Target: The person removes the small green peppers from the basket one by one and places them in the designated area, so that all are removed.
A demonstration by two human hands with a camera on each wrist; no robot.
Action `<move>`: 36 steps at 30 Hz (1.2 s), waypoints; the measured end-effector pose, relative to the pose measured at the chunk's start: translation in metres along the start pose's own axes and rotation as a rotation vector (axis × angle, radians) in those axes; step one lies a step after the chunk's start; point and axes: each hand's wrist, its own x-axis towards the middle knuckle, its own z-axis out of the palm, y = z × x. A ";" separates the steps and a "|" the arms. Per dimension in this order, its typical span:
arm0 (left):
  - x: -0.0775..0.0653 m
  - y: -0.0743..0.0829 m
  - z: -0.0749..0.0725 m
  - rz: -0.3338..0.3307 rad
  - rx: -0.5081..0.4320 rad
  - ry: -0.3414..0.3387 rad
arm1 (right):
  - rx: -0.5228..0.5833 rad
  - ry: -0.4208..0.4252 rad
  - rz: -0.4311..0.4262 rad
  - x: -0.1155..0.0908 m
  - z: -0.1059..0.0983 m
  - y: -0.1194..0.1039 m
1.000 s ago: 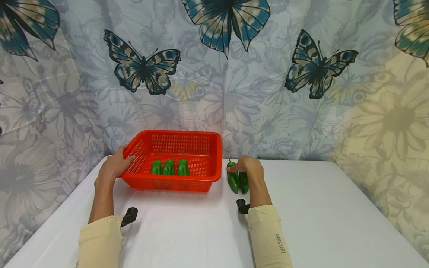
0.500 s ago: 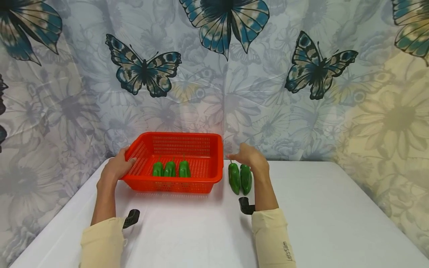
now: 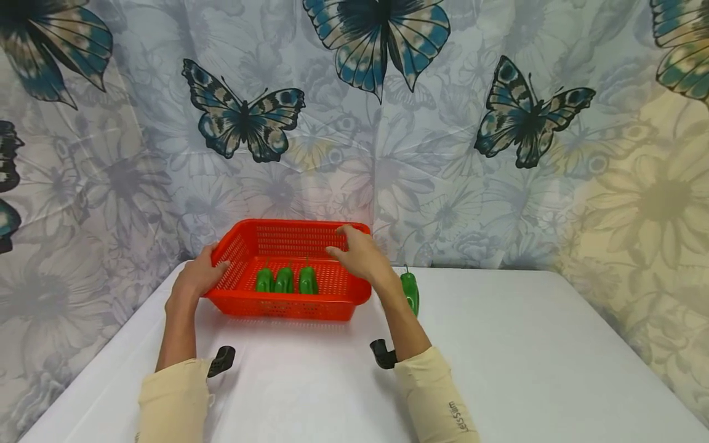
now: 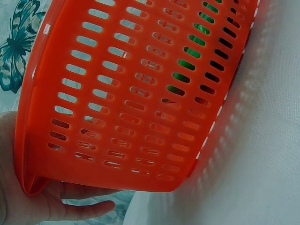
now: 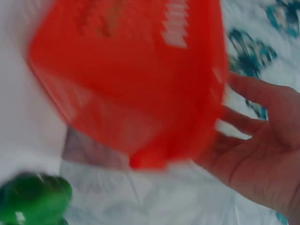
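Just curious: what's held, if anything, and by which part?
The left hand grips the red basket by its left rim; the right hand shows no clear grip.

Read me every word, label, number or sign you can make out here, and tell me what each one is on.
"LetsSlim", printed along the right sleeve; small, so I can't be sure of an apostrophe or space.
Left sleeve: a dark mark at the picture's bottom edge, too small to read.
Basket: a tiny pale mark on the rim; can't tell if it's lettering.
No readable numbers or signs.
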 end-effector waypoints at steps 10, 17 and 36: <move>-0.001 0.001 0.002 -0.024 0.007 -0.002 | -0.078 -0.173 -0.039 0.013 0.059 0.000; -0.001 0.001 0.001 -0.027 0.006 -0.004 | -0.192 -0.388 -0.018 0.018 0.065 0.004; 0.000 0.004 0.001 -0.037 0.029 0.005 | -0.269 -0.558 -0.075 0.021 0.063 0.009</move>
